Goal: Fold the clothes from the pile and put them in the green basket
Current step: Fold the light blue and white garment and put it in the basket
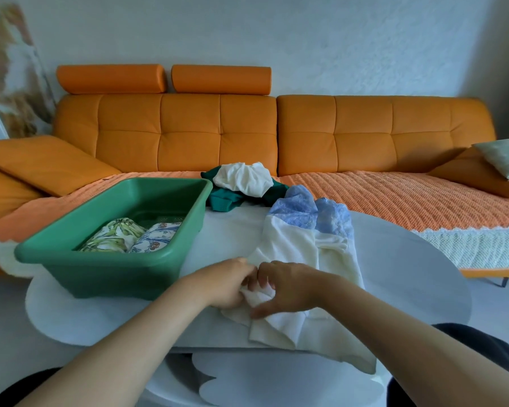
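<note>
Presently, left hand (229, 284): fingers curled, pinching a bunched fold of the cream garment, knuckles touching the right hand.
Right hand (290, 289): fingers curled round the same fold, thumb laid along the cloth.
Cream garment (288, 248): soft matte knit with a pale blue lace panel (309, 211) at its far end. It lies rumpled from the table's middle to the near edge, with one corner hanging over that edge.
Green basket (109, 279): rectangular smooth plastic tub, at the table's left edge.
Basket contents: two folded bundles side by side, a leaf-print one (112, 238) and a blue floral one (155, 237).
Pile (241, 183): crumpled white cloth on dark green cloth, at the far edge.
Table (409, 274): white, matte, scalloped outline.
Sofa (218, 133): orange, tufted, leather-like, with a ribbed orange throw (409, 195) on its seat.
</note>
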